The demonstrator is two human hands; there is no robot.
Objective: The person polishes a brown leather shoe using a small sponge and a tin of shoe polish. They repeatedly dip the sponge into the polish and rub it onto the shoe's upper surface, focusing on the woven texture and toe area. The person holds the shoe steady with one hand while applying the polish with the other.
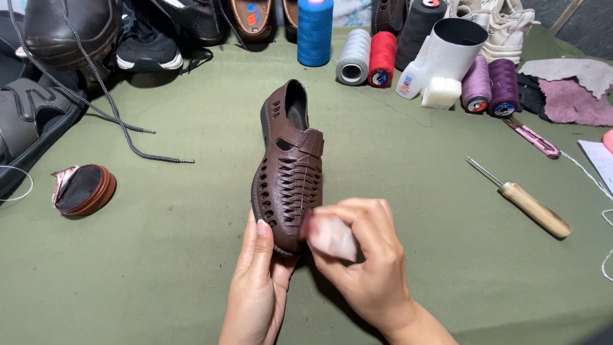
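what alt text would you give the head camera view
Two hands work on a brown woven leather shoe on a green cloth-covered table: the left hand steadies its toe while the right hand presses a small pale cloth against it. Thread spools, an awl and other shoes lie around.

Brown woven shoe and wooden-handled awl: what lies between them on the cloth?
Nothing: in the head view, bare green cloth separates the brown woven shoe from the wooden-handled awl.

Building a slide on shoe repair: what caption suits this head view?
Left hand steadies a brown woven shoe while the right hand presses a pale cloth to its toe.
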